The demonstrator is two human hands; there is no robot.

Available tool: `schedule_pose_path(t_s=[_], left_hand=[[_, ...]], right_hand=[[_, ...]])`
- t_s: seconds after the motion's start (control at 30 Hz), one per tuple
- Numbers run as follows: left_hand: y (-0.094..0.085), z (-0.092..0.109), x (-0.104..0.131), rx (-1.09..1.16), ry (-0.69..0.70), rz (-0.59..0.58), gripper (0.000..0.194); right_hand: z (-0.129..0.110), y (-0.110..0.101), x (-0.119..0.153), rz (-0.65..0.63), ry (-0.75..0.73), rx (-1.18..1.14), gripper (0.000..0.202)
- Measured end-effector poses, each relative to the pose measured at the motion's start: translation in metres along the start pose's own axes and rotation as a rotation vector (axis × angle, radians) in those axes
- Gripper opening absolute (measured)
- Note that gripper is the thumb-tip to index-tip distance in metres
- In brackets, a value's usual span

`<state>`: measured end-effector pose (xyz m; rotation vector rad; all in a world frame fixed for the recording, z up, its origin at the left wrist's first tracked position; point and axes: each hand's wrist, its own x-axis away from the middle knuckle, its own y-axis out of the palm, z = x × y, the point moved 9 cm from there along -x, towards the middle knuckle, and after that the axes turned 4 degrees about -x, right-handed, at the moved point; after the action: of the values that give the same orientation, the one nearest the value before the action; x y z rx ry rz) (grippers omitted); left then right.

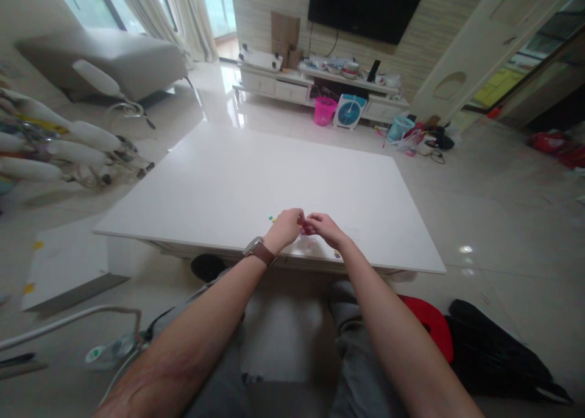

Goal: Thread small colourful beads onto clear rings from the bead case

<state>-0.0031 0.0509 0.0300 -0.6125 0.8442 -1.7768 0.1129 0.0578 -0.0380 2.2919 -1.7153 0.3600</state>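
Note:
Over the near edge of the white table [256, 180], my left hand [287, 225] and my right hand [325, 226] meet with fingertips close together. Both have curled, pinching fingers, and what they hold is too small to name. A watch [259, 250] with a brown strap is on my left wrist. Small green and yellow pieces [271, 218] lie just left of my left hand, partly hidden by it. Below my hands is something clear, perhaps plastic [311, 245]. A small dark and yellow piece [337, 254] lies beside my right wrist.
Beyond the table stand a pink basket [324, 111], a blue and white fan [350, 111] and a low white cabinet [292, 92]. White-armed chairs [82, 144] are at left. A red item [429, 326] and a black bag-like item [498, 351] lie right of my legs.

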Motion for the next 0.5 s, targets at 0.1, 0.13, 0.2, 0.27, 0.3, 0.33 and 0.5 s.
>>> schedule_pose_path(t_s=[0.1,0.13,0.2,0.27,0.3,0.33,0.5], left_hand=[[-0.003,-0.0019,-0.0017,0.049,0.007,0.053,0.018],[-0.0038,-0.0017,-0.0019,0.056,0.012,0.066,0.021],[-0.0051,-0.0005,-0.0018,0.067,0.021,0.081,0.023],[-0.0052,0.0016,-0.0014,0.088,0.03,0.077,0.022],[-0.0051,0.0027,-0.0013,0.1,0.034,0.073,0.02],[-0.005,0.0037,-0.0013,0.109,0.038,0.069,0.019],[-0.0052,0.0037,-0.0027,0.132,0.034,0.066,0.016]], right_hand=[[-0.0046,0.0021,0.0045,-0.016,-0.033,-0.1,0.026],[-0.0054,0.0014,0.0055,-0.013,-0.043,-0.105,0.03],[-0.0061,-0.0007,0.0066,0.0,-0.059,-0.102,0.035],[-0.0053,-0.0022,0.0063,0.013,-0.058,-0.103,0.038],[-0.0044,-0.0025,0.0059,0.019,-0.052,-0.107,0.038],[-0.0036,-0.0027,0.0054,0.024,-0.044,-0.112,0.038],[-0.0025,-0.0041,0.0032,0.045,-0.036,-0.152,0.036]])
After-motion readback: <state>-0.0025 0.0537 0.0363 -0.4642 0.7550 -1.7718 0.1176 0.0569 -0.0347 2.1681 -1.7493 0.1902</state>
